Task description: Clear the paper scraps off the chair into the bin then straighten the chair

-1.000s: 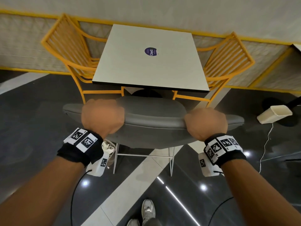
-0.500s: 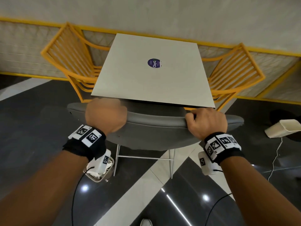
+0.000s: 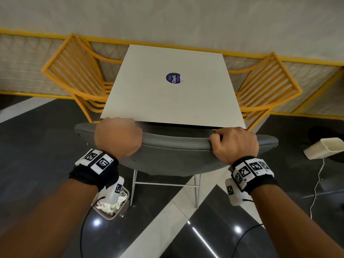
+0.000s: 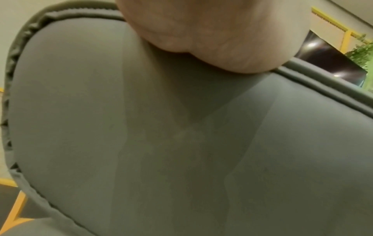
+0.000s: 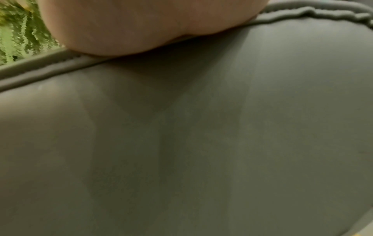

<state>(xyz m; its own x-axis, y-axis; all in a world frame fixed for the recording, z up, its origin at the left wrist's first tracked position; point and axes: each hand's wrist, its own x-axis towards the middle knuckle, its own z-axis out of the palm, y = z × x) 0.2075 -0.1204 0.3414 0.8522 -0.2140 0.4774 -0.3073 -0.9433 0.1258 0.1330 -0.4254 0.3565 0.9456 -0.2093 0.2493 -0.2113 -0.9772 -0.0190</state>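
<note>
A grey padded chair stands in front of me, its backrest top close against the near edge of the white table. My left hand grips the left part of the backrest top, fingers curled over it. My right hand grips the right part the same way. Both wrist views show only the grey backrest under the heel of each hand. A small bin holding crumpled paper scraps sits on the floor under my left wrist. The seat is hidden.
Two yellow slatted chairs flank the table against the wall. A cream bin lies tipped on the floor at right, with a white cable beside it. The floor is glossy dark tile with a pale stripe.
With both hands gripping the backrest, the chair has moved forward toward the table; its backrest now meets the table's near edge and the seat has gone underneath.
</note>
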